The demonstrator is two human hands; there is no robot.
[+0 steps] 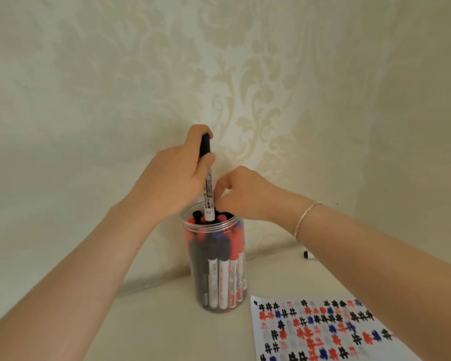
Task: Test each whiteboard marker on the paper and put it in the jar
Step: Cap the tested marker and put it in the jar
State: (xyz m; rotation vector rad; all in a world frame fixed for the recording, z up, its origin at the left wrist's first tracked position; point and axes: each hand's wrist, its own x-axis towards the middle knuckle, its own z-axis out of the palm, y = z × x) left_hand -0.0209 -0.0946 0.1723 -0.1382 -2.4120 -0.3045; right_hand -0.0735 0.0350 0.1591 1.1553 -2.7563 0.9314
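- Crowding in the jar (220, 269) could jam the black marker (208, 188), gripped by the left hand (175, 175).
- Right hand (242, 196) fingertips are curled at the rim; a pinch cannot be told.

The left hand (172, 175) grips a black-capped marker (208, 183) upright over the full clear jar (215, 261), with the right hand's (245, 196) fingertips at the rim.

1. Packed markers (220, 267) fill the clear jar (214, 307) to its rim, leaving little room at the mouth.
2. The left hand (172, 178) and right hand (241, 196) crowd the opening from both sides, a black-capped marker (208, 188) upright between them.
3. The wallpapered wall (245, 74) stands close behind the jar.
4. Bare tabletop (154, 329) lies open in front and to the left; marked paper (320, 332) covers the right.
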